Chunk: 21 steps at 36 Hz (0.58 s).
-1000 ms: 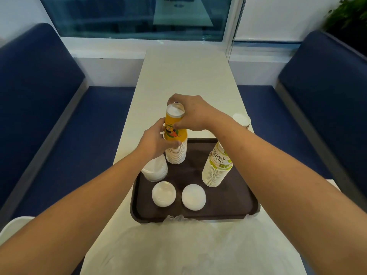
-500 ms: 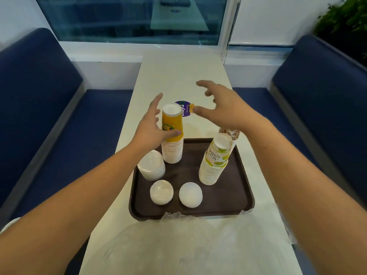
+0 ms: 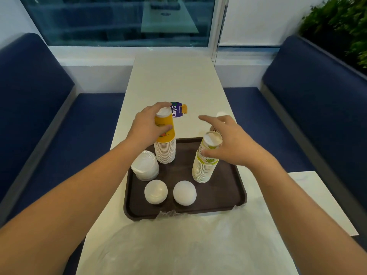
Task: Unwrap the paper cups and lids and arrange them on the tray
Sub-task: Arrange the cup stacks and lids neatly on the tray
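Observation:
A dark brown tray point(image 3: 224, 193) lies on the white table. On it stand an upside-down orange cup stack point(image 3: 165, 147) at the back left and a leaning green-and-white cup stack point(image 3: 204, 165) on the right. My left hand point(image 3: 148, 126) wraps around the top of the orange stack. My right hand point(image 3: 230, 141) touches the top of the green stack with thumb and fingers, the index finger stretched out. Three stacks of white lids sit on the tray: a clear-white pile point(image 3: 145, 165) at the left and two smaller ones point(image 3: 155, 191) point(image 3: 184, 193) in front.
Crumpled clear plastic wrap point(image 3: 178, 241) covers the table's near end. A purple sticker point(image 3: 176, 112) is on the table behind the tray. Another cup stack point(image 3: 215, 127) shows partly behind my right hand. Blue benches point(image 3: 59, 126) flank the table.
My left hand has closed around the top of the orange stack. My right hand dropped from the air behind the tray onto the top of the green stack.

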Motion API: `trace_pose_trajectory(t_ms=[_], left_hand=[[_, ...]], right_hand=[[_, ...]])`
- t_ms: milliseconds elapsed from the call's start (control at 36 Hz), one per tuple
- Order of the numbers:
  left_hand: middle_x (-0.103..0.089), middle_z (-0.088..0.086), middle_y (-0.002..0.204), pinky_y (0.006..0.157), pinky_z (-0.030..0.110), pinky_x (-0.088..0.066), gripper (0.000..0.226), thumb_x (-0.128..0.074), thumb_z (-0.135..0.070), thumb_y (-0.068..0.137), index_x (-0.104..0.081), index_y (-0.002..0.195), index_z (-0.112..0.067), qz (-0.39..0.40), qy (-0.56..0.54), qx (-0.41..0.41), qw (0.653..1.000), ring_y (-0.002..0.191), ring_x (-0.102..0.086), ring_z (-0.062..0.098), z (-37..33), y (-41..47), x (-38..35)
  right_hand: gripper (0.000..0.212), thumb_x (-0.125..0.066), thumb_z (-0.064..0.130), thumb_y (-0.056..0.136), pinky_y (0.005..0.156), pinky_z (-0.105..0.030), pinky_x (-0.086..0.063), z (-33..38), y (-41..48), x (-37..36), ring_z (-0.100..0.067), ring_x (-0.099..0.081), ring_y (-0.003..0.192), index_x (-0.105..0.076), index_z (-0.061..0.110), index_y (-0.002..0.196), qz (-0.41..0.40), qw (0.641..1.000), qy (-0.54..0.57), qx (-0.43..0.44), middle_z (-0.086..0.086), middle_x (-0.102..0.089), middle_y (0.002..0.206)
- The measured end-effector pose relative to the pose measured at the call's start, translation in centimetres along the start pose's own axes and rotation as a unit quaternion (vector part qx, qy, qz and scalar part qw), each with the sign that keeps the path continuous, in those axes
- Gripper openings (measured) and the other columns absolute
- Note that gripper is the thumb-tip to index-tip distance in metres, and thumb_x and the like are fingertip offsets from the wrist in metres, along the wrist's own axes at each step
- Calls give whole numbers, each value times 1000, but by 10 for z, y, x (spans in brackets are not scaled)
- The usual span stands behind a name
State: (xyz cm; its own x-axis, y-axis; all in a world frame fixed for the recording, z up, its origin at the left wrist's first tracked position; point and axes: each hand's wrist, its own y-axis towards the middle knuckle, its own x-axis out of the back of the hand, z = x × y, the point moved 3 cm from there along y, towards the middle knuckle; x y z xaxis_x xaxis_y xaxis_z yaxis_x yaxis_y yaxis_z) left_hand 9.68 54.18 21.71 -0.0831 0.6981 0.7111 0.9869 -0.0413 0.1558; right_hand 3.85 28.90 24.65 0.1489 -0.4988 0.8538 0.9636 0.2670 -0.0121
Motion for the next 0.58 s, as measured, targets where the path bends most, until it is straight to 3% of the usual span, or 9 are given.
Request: trace_pose_trajectory(t_ms=[83, 194, 306, 444, 583], left_hand=[[-56, 1, 147, 90, 31, -49, 71, -83, -30, 89, -47, 150, -42, -2, 2, 3, 1000, 127, -57, 27, 1, 0, 0], [-55, 1, 148, 95, 35, -52, 71, -82, -31, 89, -47, 150, -43, -2, 2, 8, 1000, 128, -57, 28, 3, 1, -1], [-55, 0, 149, 98, 40, -54, 71, -82, -33, 89, -47, 151, -44, -1, 6, 11, 1000, 129, -57, 28, 6, 1, -2], [-53, 0, 151, 100, 44, -54, 72, -81, -33, 90, -46, 152, -43, -3, 14, 13, 1000, 131, -56, 29, 5, 1, -4], [-52, -1, 152, 100, 44, -54, 72, -82, -33, 90, -45, 152, -42, -3, 18, 14, 1000, 132, -56, 29, 6, 0, -4]], right_hand=[[95, -87, 38, 77, 94, -32, -51, -6, 0, -14, -19, -47, 120, -29, 59, 148, 10, 1000, 14, -15, 2, -39, 140], [80, -85, 25, 81, 94, -40, -56, -12, 2, -31, -26, -53, 126, -39, 53, 141, 7, 999, 21, -36, 1, -46, 140], [66, -83, 23, 83, 88, -36, -56, -14, 7, -38, -26, -56, 121, -46, 44, 134, -9, 999, 22, -32, 1, -54, 133], [69, -81, 24, 84, 91, -42, -58, -9, 16, -41, -25, -55, 118, -43, 47, 137, -15, 999, 17, -25, -1, -55, 129], [71, -80, 22, 86, 81, -30, -50, -6, 30, -46, -21, -55, 109, -41, 44, 141, -18, 1000, 18, -18, -1, -55, 122]])
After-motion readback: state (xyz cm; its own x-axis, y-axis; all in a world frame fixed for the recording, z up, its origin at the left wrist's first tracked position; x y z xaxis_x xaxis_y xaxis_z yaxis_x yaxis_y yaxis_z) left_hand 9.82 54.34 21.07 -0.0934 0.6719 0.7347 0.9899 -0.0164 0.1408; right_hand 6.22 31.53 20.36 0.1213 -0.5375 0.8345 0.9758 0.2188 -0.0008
